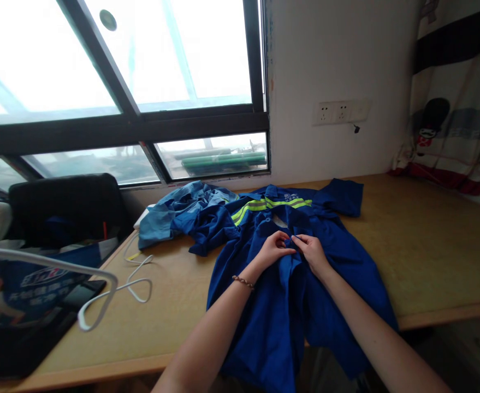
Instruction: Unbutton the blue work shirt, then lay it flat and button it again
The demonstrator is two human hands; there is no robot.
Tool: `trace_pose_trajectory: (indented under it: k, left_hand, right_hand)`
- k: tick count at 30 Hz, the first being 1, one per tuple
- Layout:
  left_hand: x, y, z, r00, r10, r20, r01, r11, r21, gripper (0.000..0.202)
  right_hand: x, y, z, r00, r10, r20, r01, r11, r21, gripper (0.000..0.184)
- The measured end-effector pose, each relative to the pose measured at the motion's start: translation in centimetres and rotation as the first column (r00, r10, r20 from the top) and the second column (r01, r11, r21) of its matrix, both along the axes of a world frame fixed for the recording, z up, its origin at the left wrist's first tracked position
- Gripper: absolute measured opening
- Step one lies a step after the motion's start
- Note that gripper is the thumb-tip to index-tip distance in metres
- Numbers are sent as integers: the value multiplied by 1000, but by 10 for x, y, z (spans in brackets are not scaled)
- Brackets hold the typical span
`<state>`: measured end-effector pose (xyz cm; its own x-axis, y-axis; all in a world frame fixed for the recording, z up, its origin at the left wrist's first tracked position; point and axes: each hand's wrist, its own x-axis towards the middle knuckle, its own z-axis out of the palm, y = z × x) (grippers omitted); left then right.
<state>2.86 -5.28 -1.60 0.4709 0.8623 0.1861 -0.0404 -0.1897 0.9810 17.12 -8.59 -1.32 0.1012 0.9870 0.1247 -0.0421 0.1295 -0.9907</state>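
Observation:
Dark blue trousers (256, 322) lie spread on the table, with their lower part hanging over its front edge. My left hand (273, 249) pinches the cloth at the front opening near the waist. Close beside it, my right hand (312, 253) grips the same spot between thumb and fingers. The fingertips nearly meet, and the small bit between them is partly hidden. Behind the trousers lies a blue work jacket (340, 195) with yellow-green reflective stripes. A lighter blue garment (158, 224) sits crumpled at its left.
The wooden table (420, 256) stands against a wall with a socket panel (342, 112) and a window. A white cable (112, 284) loops over its left side. Further left are a black chair (65, 204) and a printed blue bag (39, 284). A curtain (452, 109) hangs at right.

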Motion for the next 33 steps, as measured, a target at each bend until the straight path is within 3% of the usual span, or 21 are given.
trace_pose_trajectory:
  k: [8,11,13,15,17,18,20,22,25,26,28,30,31,33]
  left_hand:
    - [0,1,0,1000,11,-2,-11,999,-35,45]
    - [-7,4,6,998,36,-46,-35,999,29,38]
    - [-15,6,11,967,227,-115,-207,965,160,27]
    - [-24,8,15,829,519,-210,-426,828,366,24]
    - [-33,9,14,577,754,-313,-529,638,560,42]
    - [-36,10,12,444,817,-369,-533,572,623,55]
    - [-39,11,6,247,843,-477,-507,532,678,75]
    - [-39,14,2,191,808,-558,-478,573,666,78]
    - [-32,12,6,300,738,-604,-503,661,557,70]
    - [-28,10,10,375,704,-603,-535,695,479,70]
    - [-18,-1,21,597,616,-515,-572,776,266,76]
    - [-7,-16,31,838,464,-286,-476,879,32,85]
    - [-3,-25,36,917,370,-150,-381,923,-53,90]
    - [4,-38,43,972,230,56,-221,967,-128,97]
  right_hand:
    - [-2,3,-2,993,15,-113,-23,997,-69,36]
    - [14,8,-4,978,-208,-20,207,977,-47,37]
    - [31,12,-5,892,-438,109,440,898,10,39]
    - [46,17,-7,771,-584,255,578,809,106,39]
    - [53,21,-12,669,-613,421,590,782,201,36]
    - [53,22,-15,629,-592,504,565,793,226,35]
    - [46,23,-20,593,-489,640,463,857,226,38]
    - [33,22,-24,634,-343,693,315,933,174,43]
    - [14,18,-23,782,-97,615,44,994,102,44]
    - [9,15,-21,832,-19,555,-38,995,92,44]
    - [1,11,-16,906,111,409,-170,979,111,45]
    - [-4,7,-9,955,160,249,-204,965,166,45]
    - [-6,5,-4,974,160,162,-190,963,191,44]
    - [-9,1,11,986,165,1,-161,961,223,38]
